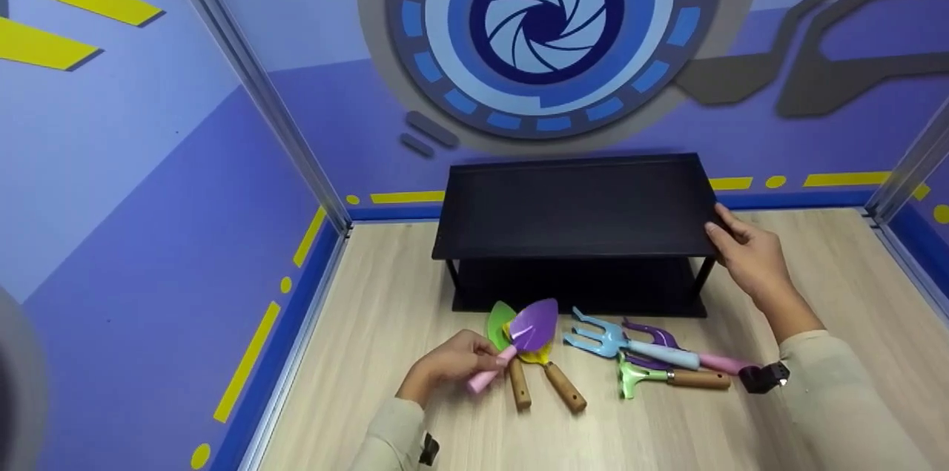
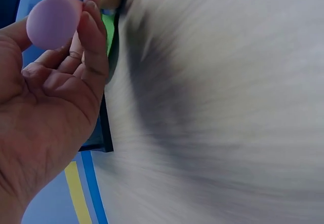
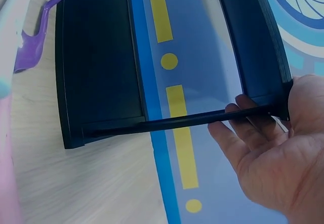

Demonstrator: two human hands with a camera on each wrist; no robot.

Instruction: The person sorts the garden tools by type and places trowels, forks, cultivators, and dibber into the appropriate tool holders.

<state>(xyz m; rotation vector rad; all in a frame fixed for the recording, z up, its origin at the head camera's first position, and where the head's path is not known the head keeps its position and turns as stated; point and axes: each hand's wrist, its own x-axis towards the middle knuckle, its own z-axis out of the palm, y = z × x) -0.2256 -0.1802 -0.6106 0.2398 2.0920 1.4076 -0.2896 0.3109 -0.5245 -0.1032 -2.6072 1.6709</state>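
Note:
My left hand point(image 1: 454, 361) pinches the pink handle of a small purple trowel point(image 1: 535, 325) between thumb and fingers; the handle's rounded end point(image 2: 53, 23) faces the left wrist camera. The purple blade overlaps a green trowel point(image 1: 498, 317) and a yellow trowel point(image 1: 563, 385), both with wooden handles. My right hand point(image 1: 753, 260) grips the right edge of the upper tier of a black two-tier rack point(image 1: 578, 208). In the right wrist view its fingers curl under that tier point(image 3: 258, 46), near a post.
Right of the trowels lie a light blue hand fork point(image 1: 604, 337), a purple fork with a pink handle point(image 1: 718, 363) and a green tool point(image 1: 641, 374) with a wooden handle. The rack stands near the patterned back wall point(image 1: 319, 85). A blue side panel point(image 1: 148, 271) borders the table's left.

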